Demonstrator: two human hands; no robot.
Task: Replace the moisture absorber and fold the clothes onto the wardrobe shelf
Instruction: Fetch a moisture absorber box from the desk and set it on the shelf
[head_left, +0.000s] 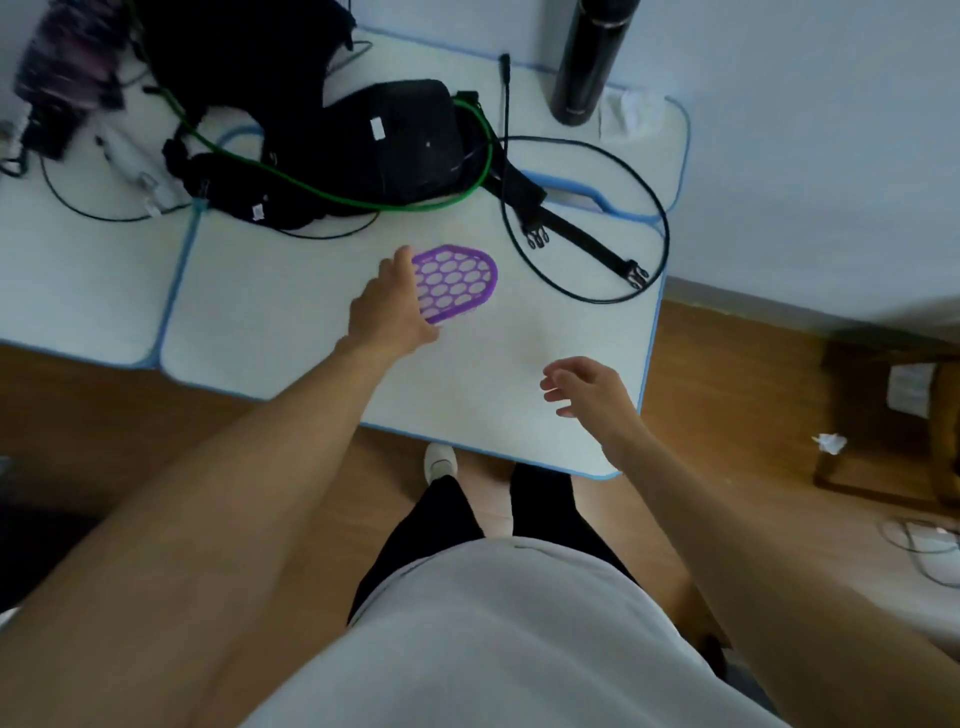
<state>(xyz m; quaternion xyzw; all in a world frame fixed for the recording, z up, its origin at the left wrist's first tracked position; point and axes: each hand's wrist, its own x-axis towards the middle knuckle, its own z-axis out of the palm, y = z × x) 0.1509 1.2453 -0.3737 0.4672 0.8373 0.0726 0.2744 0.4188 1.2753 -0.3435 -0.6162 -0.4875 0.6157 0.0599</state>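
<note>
While our left grip (387, 306) lies spread on the purple lid (457, 280), not pinching, and right grip (582, 387) hangs slack, we risk skidding it into the black cable (597, 302).

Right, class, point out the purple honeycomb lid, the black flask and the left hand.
purple honeycomb lid (460, 283): head view, centre of its grid.
black flask (592, 60): head view, middle of its body.
left hand (387, 306): head view, back of the hand.
</note>
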